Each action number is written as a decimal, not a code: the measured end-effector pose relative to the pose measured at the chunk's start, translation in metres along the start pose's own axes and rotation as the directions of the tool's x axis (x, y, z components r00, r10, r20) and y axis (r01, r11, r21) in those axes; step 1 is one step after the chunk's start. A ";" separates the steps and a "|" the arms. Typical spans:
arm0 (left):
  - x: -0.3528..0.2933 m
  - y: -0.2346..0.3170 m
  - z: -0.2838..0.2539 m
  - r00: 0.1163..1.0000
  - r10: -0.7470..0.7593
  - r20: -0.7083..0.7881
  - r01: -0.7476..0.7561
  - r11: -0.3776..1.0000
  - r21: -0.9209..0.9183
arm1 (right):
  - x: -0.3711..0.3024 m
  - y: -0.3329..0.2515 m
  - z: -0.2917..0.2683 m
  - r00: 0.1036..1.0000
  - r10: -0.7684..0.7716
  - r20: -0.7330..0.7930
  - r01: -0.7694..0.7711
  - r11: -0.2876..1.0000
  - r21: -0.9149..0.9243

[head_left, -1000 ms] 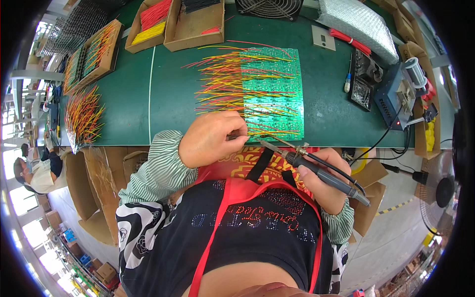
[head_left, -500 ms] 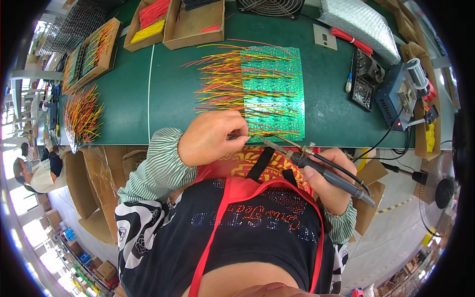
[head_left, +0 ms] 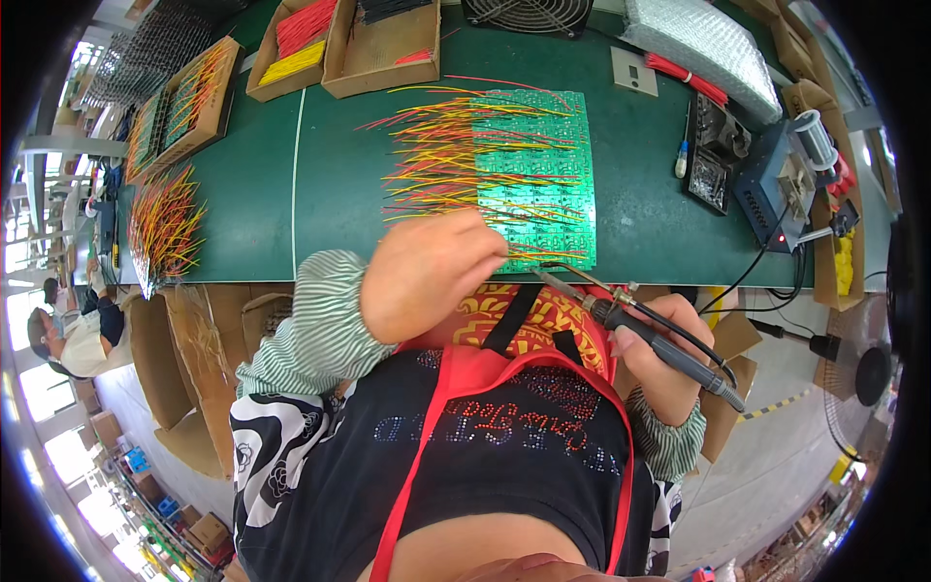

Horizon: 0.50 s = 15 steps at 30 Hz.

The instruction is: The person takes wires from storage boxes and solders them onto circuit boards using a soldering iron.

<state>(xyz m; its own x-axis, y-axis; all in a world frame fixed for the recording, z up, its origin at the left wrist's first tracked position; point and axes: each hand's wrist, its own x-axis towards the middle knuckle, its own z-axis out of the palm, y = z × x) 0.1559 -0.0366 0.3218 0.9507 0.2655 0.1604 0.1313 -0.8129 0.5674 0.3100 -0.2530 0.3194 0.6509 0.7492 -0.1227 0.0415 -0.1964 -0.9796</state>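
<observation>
On the bench's near side lies a green circuit board panel (head_left: 543,213) with rows of parts. Red and yellow wires (head_left: 432,145) lie across it and stick out to its left in a thick fringe. My left hand (head_left: 436,262) is over the panel's near left corner, thumb and fingers pinched together; what they hold is hidden. In my right hand (head_left: 669,349) is a grey soldering iron (head_left: 669,357) with a thin feed tube clamped along it. Its tip points up and left, just by the panel's near edge, right of my left fingertips.
At the right stand a blue soldering station (head_left: 766,189) with a solder spool (head_left: 815,141), a black tray (head_left: 713,155) and a small brush (head_left: 683,160). Cardboard boxes of wires (head_left: 291,58) line the back. More wires (head_left: 167,223) lie at left. A fan (head_left: 863,378) is at far right.
My left hand has shifted right along the panel's near edge, fingers still pinched. The soldering iron in my right hand has moved slightly right.
</observation>
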 end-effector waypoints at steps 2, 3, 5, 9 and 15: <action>0.002 -0.006 0.012 0.999 0.006 0.042 -0.005 1.000 -0.023 | 0.001 0.001 -0.001 1.000 0.006 0.010 -0.006 1.000 -0.007; 0.002 -0.008 0.016 0.999 0.001 0.050 0.000 1.000 -0.027 | 0.001 0.002 -0.002 1.000 0.014 0.019 -0.014 1.000 -0.014; 0.003 -0.009 0.018 0.998 0.001 0.066 0.001 0.999 -0.034 | 0.001 0.004 -0.001 1.000 0.017 0.017 -0.017 1.000 0.002; 0.007 -0.008 0.016 0.993 -0.036 0.110 0.041 0.998 -0.043 | 0.003 0.004 0.000 1.000 0.014 0.019 -0.014 1.000 -0.019; 0.009 -0.009 0.017 0.991 -0.039 0.129 0.047 0.997 -0.057 | 0.008 0.003 0.002 0.999 0.016 0.046 -0.016 1.000 -0.001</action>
<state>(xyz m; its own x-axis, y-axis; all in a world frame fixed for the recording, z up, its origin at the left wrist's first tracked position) 0.1675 -0.0358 0.3049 0.9731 0.2281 0.0326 0.1594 -0.7685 0.6197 0.3131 -0.2464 0.3148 0.6162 0.7740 -0.1457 0.0320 -0.2095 -0.9773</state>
